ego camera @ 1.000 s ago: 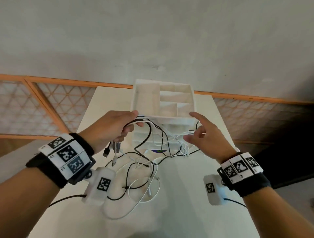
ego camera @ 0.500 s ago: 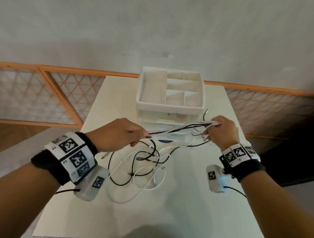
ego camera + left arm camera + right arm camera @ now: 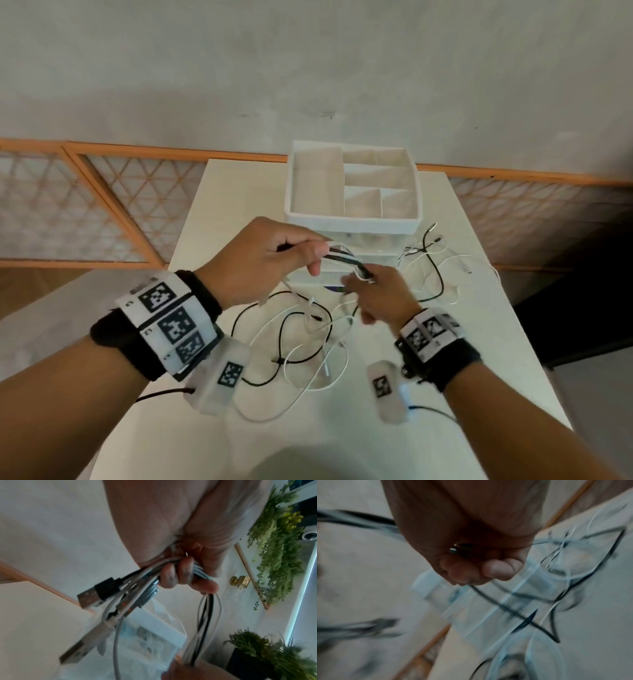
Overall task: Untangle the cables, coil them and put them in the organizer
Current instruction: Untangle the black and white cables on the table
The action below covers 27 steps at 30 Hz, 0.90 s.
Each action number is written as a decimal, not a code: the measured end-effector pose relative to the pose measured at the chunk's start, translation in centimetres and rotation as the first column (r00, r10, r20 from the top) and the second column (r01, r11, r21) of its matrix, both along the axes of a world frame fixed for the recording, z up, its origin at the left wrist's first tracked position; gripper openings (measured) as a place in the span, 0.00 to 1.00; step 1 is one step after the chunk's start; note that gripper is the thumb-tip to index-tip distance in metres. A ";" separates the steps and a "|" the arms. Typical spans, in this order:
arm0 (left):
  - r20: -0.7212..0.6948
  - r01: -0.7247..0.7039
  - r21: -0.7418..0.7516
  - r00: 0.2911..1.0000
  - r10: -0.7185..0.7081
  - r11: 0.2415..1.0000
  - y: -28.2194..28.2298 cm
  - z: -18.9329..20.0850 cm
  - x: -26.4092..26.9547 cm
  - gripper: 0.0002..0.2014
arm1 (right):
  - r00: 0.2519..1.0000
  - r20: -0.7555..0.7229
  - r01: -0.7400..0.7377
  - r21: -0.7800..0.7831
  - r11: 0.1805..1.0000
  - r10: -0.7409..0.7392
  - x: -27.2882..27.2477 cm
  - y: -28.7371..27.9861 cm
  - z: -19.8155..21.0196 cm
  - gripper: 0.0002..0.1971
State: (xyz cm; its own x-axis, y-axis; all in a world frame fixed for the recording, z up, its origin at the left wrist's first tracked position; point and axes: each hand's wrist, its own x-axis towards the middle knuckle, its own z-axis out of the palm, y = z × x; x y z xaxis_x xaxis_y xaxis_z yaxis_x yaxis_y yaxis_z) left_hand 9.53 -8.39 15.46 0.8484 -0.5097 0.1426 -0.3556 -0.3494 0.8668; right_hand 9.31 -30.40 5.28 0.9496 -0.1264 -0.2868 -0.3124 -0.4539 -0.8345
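A tangle of black and white cables (image 3: 301,329) lies on the white table (image 3: 472,342) in front of the white organizer (image 3: 352,219), whose top tray has several empty compartments. My left hand (image 3: 274,257) grips a bunch of these cables (image 3: 171,563) above the table, with USB plugs (image 3: 96,595) sticking out of the fist. My right hand (image 3: 373,291) is close beside it and grips the same bunch (image 3: 346,260), its fingers (image 3: 496,569) curled round the strands. More cable loops (image 3: 435,267) trail to the right of the organizer.
The table's back edge meets an orange-framed lattice rail (image 3: 102,198) and a grey wall. Clear drawers (image 3: 373,246) sit under the organizer's top tray. Green plants (image 3: 278,547) show only in the left wrist view.
My hands were apart with the bunch stretched between them; now the right hand has come left, close to the left hand, and the stretch of cable between them is short.
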 end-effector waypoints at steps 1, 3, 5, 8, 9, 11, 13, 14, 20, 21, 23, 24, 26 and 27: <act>-0.008 -0.005 -0.001 1.000 0.005 1.000 0.9 0.3 0.3 0.20 | 0.999 -0.011 0.034 -0.091 0.995 -0.036 0.6 -1.7 -0.1 0.11; -0.053 0.000 0.097 0.999 0.006 0.995 2.6 0.4 1.0 0.18 | 0.984 0.075 0.175 -0.232 0.957 -0.162 1.5 -4.9 0.7 0.06; -0.104 0.033 0.344 0.995 0.003 0.939 3.7 -0.8 1.7 0.16 | 0.948 0.185 0.296 -0.218 0.930 -0.258 1.9 -6.6 1.1 0.03; -0.183 0.121 0.627 0.983 -0.006 0.769 4.3 -4.6 2.5 0.17 | 0.947 0.241 0.280 -0.304 0.911 -0.211 1.7 -6.6 -0.8 0.09; -0.222 0.149 0.671 0.975 0.004 0.727 4.2 -6.1 2.5 0.16 | 0.965 0.203 0.227 -0.352 0.908 -0.163 1.3 -5.9 -1.9 0.11; -0.258 0.143 0.708 0.964 0.064 0.691 3.9 -8.3 2.4 0.12 | 0.998 0.037 0.055 -0.372 0.927 -0.045 0.0 -4.5 -4.3 0.28; -0.211 0.044 0.714 0.965 0.155 0.699 3.9 -9.4 2.4 0.09 | 0.998 -0.046 -0.043 -0.330 0.943 0.030 -1.5 -3.1 -5.4 0.45; -0.183 -0.014 0.699 0.963 0.198 0.715 4.0 -9.6 2.4 0.08 | 0.999 -0.004 -0.050 -0.318 0.947 0.051 -2.1 -2.6 -5.8 0.47; -0.237 -0.198 0.475 0.910 0.341 0.858 3.4 -7.5 3.0 0.14 | 0.934 -0.136 -0.352 -0.511 0.784 0.330 -4.0 -0.9 -7.9 0.12; -0.271 -0.200 0.427 0.902 0.336 0.882 3.1 -7.2 3.1 0.16 | 0.925 -0.179 -0.379 -0.516 0.768 0.336 -3.8 -0.7 -7.7 0.08; -0.329 -0.219 0.327 0.885 0.328 0.919 2.7 -6.4 3.2 0.20 | 0.934 -0.112 -0.353 -0.457 0.817 0.340 -2.6 -0.5 -6.1 0.15; -0.369 -0.236 0.271 0.870 0.327 0.933 2.5 -6.1 3.3 0.22 | 0.945 -0.035 -0.312 -0.394 0.864 0.326 -2.0 -0.3 -4.2 0.17; -0.460 -0.268 0.170 0.829 0.317 0.948 2.0 -5.4 3.4 0.23 | 0.951 0.141 -0.229 -0.270 0.935 0.274 -0.7 -0.1 0.4 0.16; -0.496 -0.281 0.135 0.811 0.310 0.950 1.7 -5.0 3.5 0.22 | 0.944 0.224 -0.195 -0.207 0.959 0.241 -0.1 -0.1 3.0 0.16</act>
State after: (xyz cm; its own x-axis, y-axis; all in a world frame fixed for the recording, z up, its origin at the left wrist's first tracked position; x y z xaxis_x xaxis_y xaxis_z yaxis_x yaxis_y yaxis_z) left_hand 13.00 -6.66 10.45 0.9044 -0.2171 -0.3674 0.2548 -0.4160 0.8729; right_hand 9.19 -30.50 8.26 0.9974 0.0641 -0.0340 0.0147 -0.6371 -0.7706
